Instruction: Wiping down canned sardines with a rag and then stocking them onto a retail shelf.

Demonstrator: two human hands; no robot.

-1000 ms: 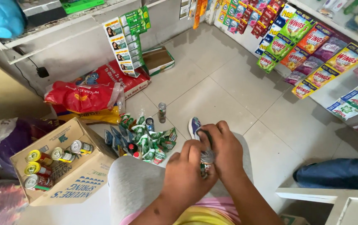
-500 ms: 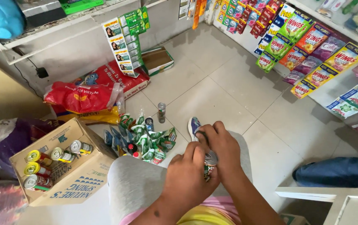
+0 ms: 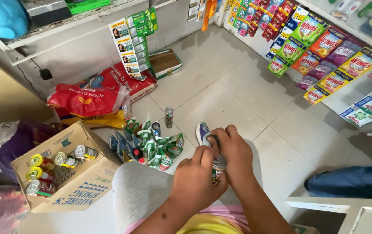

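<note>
My left hand (image 3: 194, 184) and my right hand (image 3: 234, 149) meet over my grey-clad knees (image 3: 142, 195). Between them they grip a small bottle (image 3: 217, 167) with a silvery top and a green label; the fingers hide most of it. My right hand's fingers curl over its top and my left hand clasps it from below. Just left of my hands, a pile of similar small green-labelled bottles (image 3: 151, 145) lies on the tiled floor, and a single one (image 3: 169, 117) stands upright beyond the pile.
An open cardboard box (image 3: 86, 186) with several yellow-topped cans lies at the left. Red sacks (image 3: 90, 97) sit against the counter, with sachet strips (image 3: 134, 43) hanging above. Sachet packs (image 3: 324, 52) line the right wall. Another person's blue-clad leg (image 3: 350, 182) rests at the lower right.
My hands have stayed over my knees. My right hand's fingers have shifted around the bottle's top, and the bottle shows less between the hands.
</note>
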